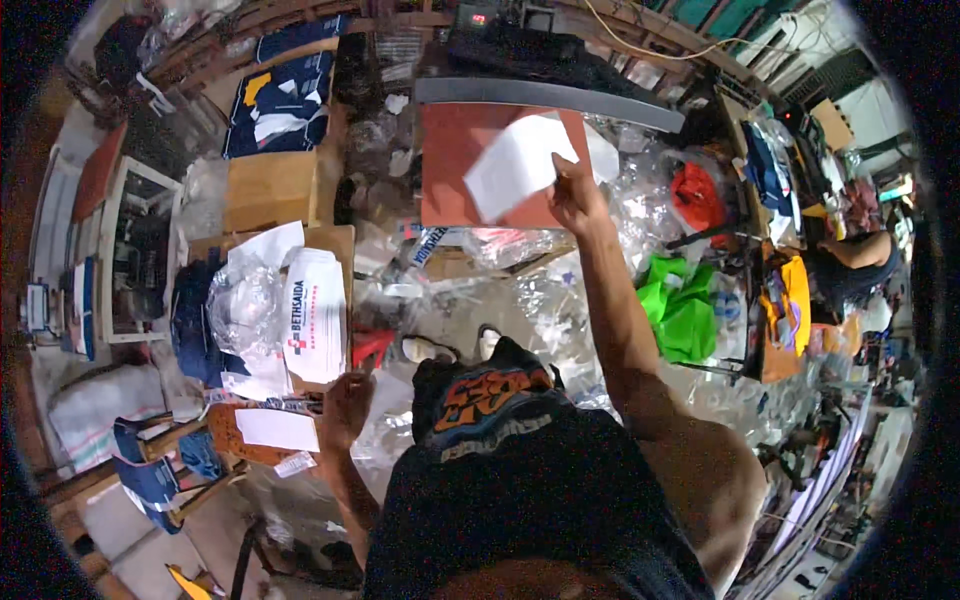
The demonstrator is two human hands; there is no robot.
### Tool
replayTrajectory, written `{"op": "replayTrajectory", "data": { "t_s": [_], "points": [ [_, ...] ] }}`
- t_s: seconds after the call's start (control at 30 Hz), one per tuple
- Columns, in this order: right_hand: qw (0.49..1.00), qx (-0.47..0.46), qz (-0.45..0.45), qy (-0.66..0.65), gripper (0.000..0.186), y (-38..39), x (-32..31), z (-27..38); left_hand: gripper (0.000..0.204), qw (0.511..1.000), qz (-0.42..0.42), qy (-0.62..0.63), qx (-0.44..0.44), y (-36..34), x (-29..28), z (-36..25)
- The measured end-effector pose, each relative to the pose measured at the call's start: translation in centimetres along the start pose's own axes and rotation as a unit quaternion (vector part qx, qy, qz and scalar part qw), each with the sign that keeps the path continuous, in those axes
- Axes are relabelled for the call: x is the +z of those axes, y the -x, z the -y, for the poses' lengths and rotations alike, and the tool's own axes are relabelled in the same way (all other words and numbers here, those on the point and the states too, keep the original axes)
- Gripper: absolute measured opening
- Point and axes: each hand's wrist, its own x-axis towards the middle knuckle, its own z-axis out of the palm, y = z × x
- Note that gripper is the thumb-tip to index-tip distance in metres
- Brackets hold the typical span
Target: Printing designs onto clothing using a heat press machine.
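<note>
My right hand point(572, 198) pinches a white sheet point(510, 165) over a red-brown flat board point(450, 135). Another white piece lies beneath it at the right. A long grey bar point(550, 101) crosses behind the board. My left hand point(348, 400) is lower at the left, fingers curled on a pale white sheet point(386, 398). Beside it are a stack of white printed pieces point(316, 315), crumpled clear plastic point(245, 305) and dark blue fabric point(195, 320). A white slip point(275, 428) lies on a brown board below.
Cardboard point(270, 190) and navy printed pieces point(280, 100) are at upper left. Green bags point(678, 315), red material point(697, 197) and yellow fabric point(790, 300) lie at right, near a co-worker point(855, 260). Loose plastic litters the floor around my feet. A yellow cable point(660, 52) hangs at top.
</note>
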Motion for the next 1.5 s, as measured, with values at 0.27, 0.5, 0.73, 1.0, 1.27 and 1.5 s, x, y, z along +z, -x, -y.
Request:
{"op": "replayTrajectory", "data": {
  "t_s": [0.27,0.5,0.73,1.0,1.27,1.5],
  "points": [
    [0.929,-0.204,-0.151,0.267,0.027,-7.9,-15.8,-5.5,0.015,0.772,-0.049,-0.6,0.206,4.9,1.5,5.0],
    [0.949,-0.246,-0.147,0.131,0.015,-2.2,-11.9,-4.1,0.02,0.941,-0.061,-0.323,-0.08,6.4,6.2,-6.0],
    [0.528,-0.38,0.181,0.737,0.054,5.5,-5.4,-6.2,0.021,0.915,-0.04,-0.397,0.052,8.0,5.4,0.4],
    [0.496,-0.32,0.173,0.788,0.046,5.0,-7.5,-8.5,0.022,0.816,-0.075,-0.554,0.146,9.1,6.6,0.3],
    [0.62,-0.383,0.11,0.676,0.029,3.8,-6.4,-7.9,0.023,0.947,-0.097,-0.055,0.301,9.5,6.4,9.9],
    [0.968,-0.196,-0.158,-0.003,0.018,-2.2,-9.9,1.9,0.027,0.92,-0.111,-0.332,-0.176,10.3,8.7,-1.3]
  ]
}}
